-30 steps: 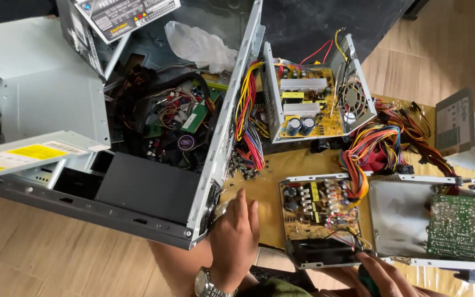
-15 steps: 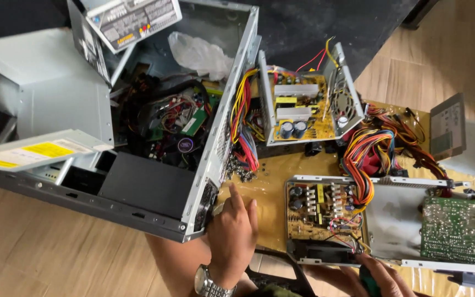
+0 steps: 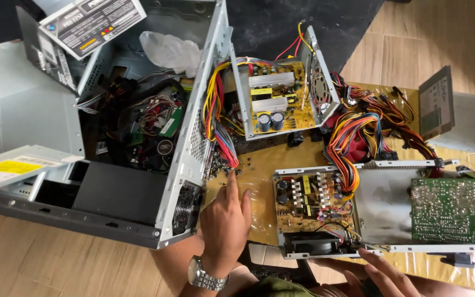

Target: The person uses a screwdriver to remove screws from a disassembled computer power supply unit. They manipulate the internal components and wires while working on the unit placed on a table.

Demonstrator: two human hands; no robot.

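1. The left hand (image 3: 225, 223) lies flat, palm down, on the tan plastic sheet (image 3: 259, 165). Its fingers (image 3: 232, 184) are straight and close together, gripping nothing. The index tip reaches the scatter of small dark screws (image 3: 219, 163) beside the case wall.
2. The right hand (image 3: 383, 275) shows only at the lower edge. Its fingers are loosely spread and hold nothing; their tips are just below the front rail of the nearer open power supply (image 3: 314, 212). I cannot tell whether they touch it.
3. That power supply is a grey sheet-metal tray holding a yellow-brown circuit board, dark capacitors and a black fan.
4. Left of the hand lies an open grey computer case (image 3: 155, 165), its perforated steel wall close against the thumb side, with tangled wires inside.
5. A second open power supply (image 3: 281, 102) stands behind, trailing a bundle of coloured cables (image 3: 353, 137).
6. A green circuit board (image 3: 457, 212) lies at the right.
7. A metal wristwatch (image 3: 205, 278) circles the left wrist.
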